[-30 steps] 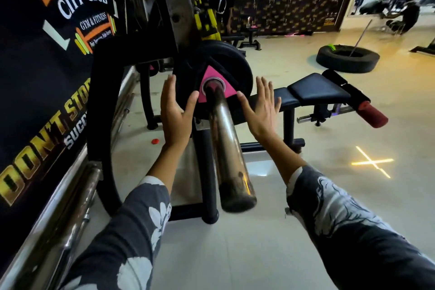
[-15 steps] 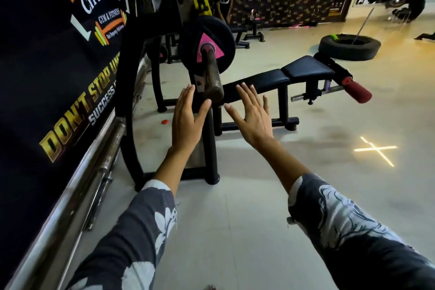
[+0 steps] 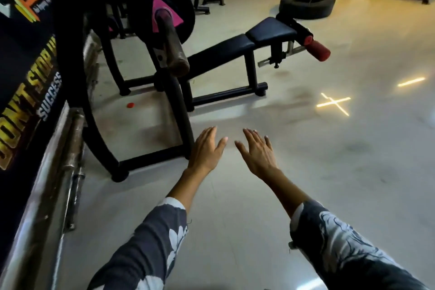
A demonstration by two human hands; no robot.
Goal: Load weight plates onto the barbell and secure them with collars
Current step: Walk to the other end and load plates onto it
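One black round weight plate with a pink triangle label (image 3: 181, 0) sits on the worn steel barbell sleeve (image 3: 172, 42), up and left of both hands and well apart from them. Left hand (image 3: 206, 150) and right hand (image 3: 257, 152) hover with fingers spread, holding nothing. No collar shows on the sleeve, so securing looks undone.

Both arms stretched forward, forearms bare, dark white-printed sleeves (image 3: 150, 242) ending mid-forearm. Left hand (image 3: 206, 148) and right hand (image 3: 257, 152) side by side, near each other, not touching. Backs up, fingers straight, thumbs angled inward toward each other. Neither holds anything. Both sit below the barbell end (image 3: 180, 66), well apart from it, left hand closer.
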